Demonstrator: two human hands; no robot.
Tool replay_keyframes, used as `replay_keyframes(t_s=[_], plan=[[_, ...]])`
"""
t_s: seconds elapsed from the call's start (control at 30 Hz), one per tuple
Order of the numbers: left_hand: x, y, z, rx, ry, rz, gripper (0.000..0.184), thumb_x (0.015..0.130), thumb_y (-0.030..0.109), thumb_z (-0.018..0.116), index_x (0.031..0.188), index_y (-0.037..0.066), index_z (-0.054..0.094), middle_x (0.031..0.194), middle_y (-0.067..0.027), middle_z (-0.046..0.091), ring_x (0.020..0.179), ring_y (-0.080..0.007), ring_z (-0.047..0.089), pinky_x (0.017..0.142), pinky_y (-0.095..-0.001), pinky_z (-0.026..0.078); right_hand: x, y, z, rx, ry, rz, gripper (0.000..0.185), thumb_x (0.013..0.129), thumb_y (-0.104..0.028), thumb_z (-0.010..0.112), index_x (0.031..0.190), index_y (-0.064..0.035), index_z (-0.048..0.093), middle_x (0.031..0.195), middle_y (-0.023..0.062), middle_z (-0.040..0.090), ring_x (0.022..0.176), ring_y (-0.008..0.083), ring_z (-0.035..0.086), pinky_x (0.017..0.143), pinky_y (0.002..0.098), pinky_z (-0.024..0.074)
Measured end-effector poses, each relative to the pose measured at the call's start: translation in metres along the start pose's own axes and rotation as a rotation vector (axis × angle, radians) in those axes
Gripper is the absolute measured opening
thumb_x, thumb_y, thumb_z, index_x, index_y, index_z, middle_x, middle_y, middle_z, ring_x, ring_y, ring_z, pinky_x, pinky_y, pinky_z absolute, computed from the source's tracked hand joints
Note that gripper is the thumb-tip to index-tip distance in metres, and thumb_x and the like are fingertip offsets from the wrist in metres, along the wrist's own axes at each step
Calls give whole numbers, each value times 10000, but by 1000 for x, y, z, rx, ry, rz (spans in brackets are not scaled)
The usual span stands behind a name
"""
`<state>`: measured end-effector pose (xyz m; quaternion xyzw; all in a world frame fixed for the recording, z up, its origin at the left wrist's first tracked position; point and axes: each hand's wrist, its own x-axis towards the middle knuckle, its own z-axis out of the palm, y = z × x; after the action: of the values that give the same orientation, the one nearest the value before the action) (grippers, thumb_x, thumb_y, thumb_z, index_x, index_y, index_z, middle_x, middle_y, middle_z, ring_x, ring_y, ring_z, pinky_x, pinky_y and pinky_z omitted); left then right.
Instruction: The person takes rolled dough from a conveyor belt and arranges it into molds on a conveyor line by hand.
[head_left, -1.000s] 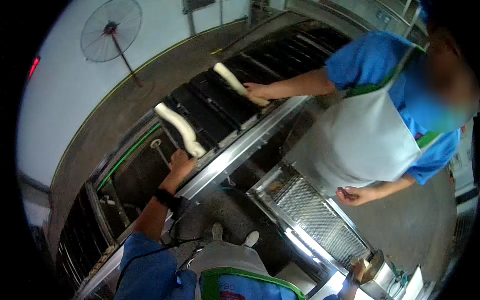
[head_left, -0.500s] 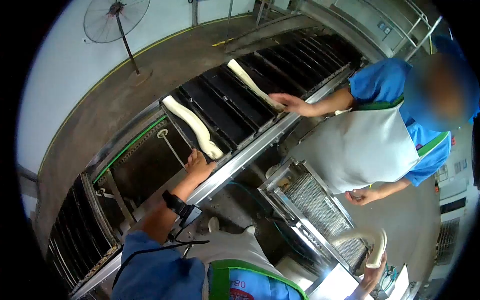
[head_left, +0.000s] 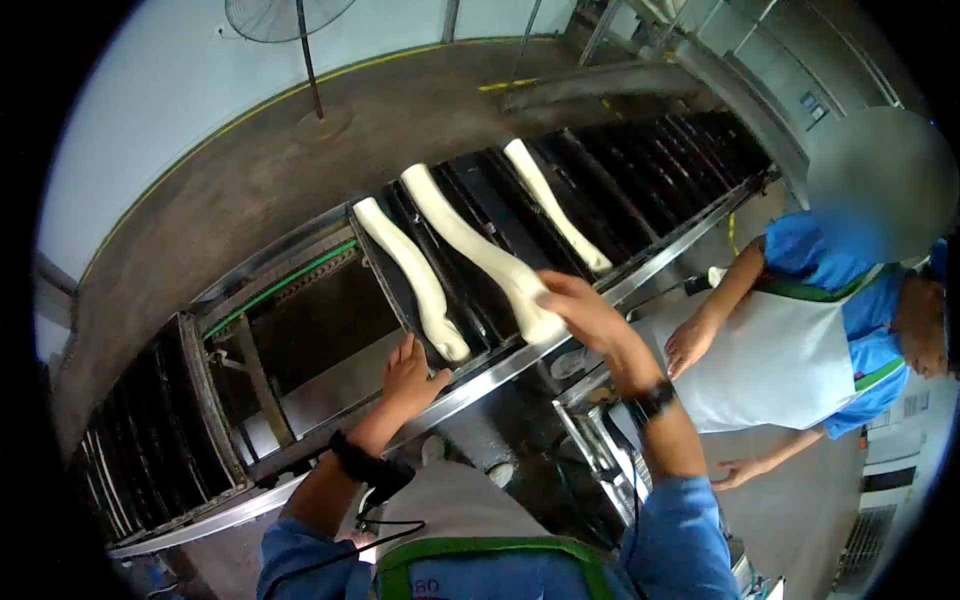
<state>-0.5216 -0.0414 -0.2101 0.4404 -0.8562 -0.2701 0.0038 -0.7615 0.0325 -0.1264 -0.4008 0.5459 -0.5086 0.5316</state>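
Three long, cream-white rolls of dough lie across the black conveyor trays. My right hand (head_left: 588, 312) is closed around the near end of the middle dough roll (head_left: 465, 235), which slants over the trays. Just left of the near tip of the left dough roll (head_left: 408, 262), my left hand (head_left: 412, 380) rests by the conveyor's metal edge, fingers apart and holding nothing. Farther right, the third dough roll (head_left: 555, 205) lies in a tray, touched by no hand.
A co-worker in a white apron (head_left: 755, 350) stands at the right, one hand (head_left: 690, 345) near my right forearm. The metal conveyor rail (head_left: 490, 382) runs in front of me. Left of the dough is an open frame gap (head_left: 320, 315). A metal machine (head_left: 600, 440) stands below my right arm.
My right hand has come up from the mesh belt at lower right, bringing a dough roll onto the trays between the other two. The co-worker's hand has drawn back from the right roll.
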Motion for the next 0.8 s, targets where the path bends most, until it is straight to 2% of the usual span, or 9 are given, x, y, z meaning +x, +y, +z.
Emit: replay_keyframes(t_s=[0.03, 0.1, 0.13, 0.2, 0.3, 0.37, 0.43, 0.57, 0.8], plan=[[-8, 0, -5, -4, -10, -24, 720, 701, 373, 506, 1181, -100, 253, 1272, -215, 207, 1137, -346, 250, 934, -418, 205, 32, 26, 0, -64, 2, -21, 487, 668, -210, 556, 1056, 60, 442, 918, 86, 526, 806, 136, 496, 703, 254, 409], [-14, -1, -11, 42, -33, -26, 731, 707, 391, 504, 1189, -93, 243, 1281, -208, 192, 1144, -345, 240, 933, -426, 201, 74, 53, -1, -732, -11, 49, 412, 669, -175, 543, 992, 72, 479, 824, 136, 562, 773, 195, 540, 682, 297, 428], [-17, -4, -9, 14, -38, -7, 735, 709, 398, 504, 1194, -87, 238, 1285, -205, 185, 1148, -348, 233, 932, -437, 195, 78, 61, -1, -710, -9, 52, 412, 669, -175, 543, 992, 72, 479, 824, 136, 562, 773, 195, 540, 682, 297, 428], [-20, 5, -14, 23, -63, -48, 743, 708, 401, 517, 1194, -86, 237, 1291, -202, 174, 1152, -359, 222, 925, -462, 193, 79, 73, -1, -1069, -13, -101, 353, 654, -134, 542, 936, 74, 503, 767, 204, 566, 779, 270, 558, 680, 333, 441], [-26, 7, -18, 12, -49, -59, 743, 708, 401, 521, 1198, -79, 237, 1292, -196, 175, 1149, -365, 223, 919, -462, 204, 85, 89, 21, -1162, 11, 128, 343, 637, -119, 548, 926, 60, 500, 850, 224, 541, 818, 331, 537, 705, 362, 440], [-26, -7, -18, 58, -19, -31, 713, 704, 391, 527, 1198, -53, 268, 1291, -184, 186, 1153, -353, 226, 916, -457, 213, 88, 111, 42, -1294, 234, 84, 375, 634, -138, 558, 952, 46, 479, 908, 211, 508, 805, 340, 536, 705, 370, 444], [-30, -15, -31, 159, -39, -4, 644, 704, 370, 531, 1175, -21, 331, 1285, -169, 208, 1162, -341, 216, 914, -468, 204, 71, 97, 43, -1261, 35, 26, 392, 647, -163, 559, 973, 29, 457, 962, 194, 468, 812, 349, 523, 704, 386, 441], [-39, 3, -47, 234, 110, 30, 550, 706, 322, 528, 1131, 0, 393, 1277, -145, 231, 1176, -314, 192, 910, -487, 171, 4, 62, 8, -992, 79, -182, 457, 673, -201, 579, 1055, 7, 439, 971, 170, 463, 889, 321, 485, 745, 366, 411], [8, 74, -15, 164, -127, 283, 494, 750, 238, 512, 1161, 8, 365, 1278, -141, 241, 1185, -308, 171, 949, -425, 140, -140, 125, -102, -719, 353, 91, 391, 698, -284, 564, 972, -10, 513, 851, 172, 544, 783, 320, 524, 688, 372, 416]])
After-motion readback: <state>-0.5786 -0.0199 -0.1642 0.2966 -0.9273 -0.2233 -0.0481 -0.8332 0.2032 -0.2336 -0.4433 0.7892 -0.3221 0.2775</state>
